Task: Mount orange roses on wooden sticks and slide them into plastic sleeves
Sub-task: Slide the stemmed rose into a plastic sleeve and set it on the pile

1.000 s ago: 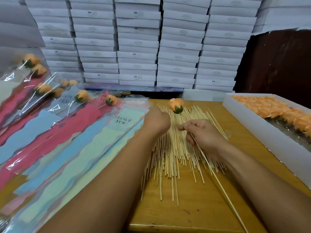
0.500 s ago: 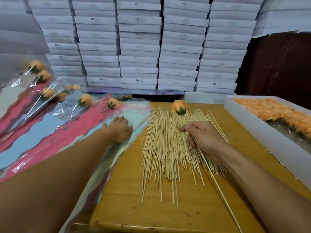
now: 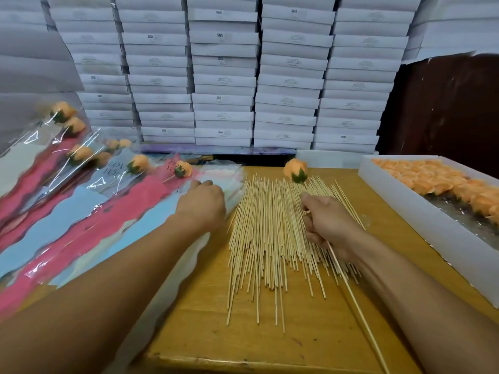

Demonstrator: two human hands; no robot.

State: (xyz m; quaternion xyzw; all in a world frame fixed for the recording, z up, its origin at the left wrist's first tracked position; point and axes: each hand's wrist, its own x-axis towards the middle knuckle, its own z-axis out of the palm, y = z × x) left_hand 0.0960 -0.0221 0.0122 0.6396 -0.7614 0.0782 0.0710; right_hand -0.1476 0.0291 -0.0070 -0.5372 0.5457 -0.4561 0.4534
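My right hand (image 3: 328,221) grips a wooden stick (image 3: 353,300) that runs back toward me, with an orange rose (image 3: 295,170) mounted on its far tip. Under that hand lies a spread pile of bare wooden sticks (image 3: 267,238). My left hand (image 3: 202,202) rests on the top of a stack of empty plastic sleeves (image 3: 224,176) at the table's left edge; its fingertips are hidden from me. Left of it lie filled sleeves (image 3: 89,211) in pink and blue, each holding a rose on a stick.
A long white box (image 3: 421,211) full of loose orange roses (image 3: 442,182) stands along the right side of the wooden table (image 3: 189,333). Stacks of white boxes (image 3: 224,76) form a wall behind the table. A dark panel stands at the back right.
My left hand has left the stick pile and moved left onto the sleeve stack, then a little farther along it. My right hand keeps holding the rose stick in nearly the same place.
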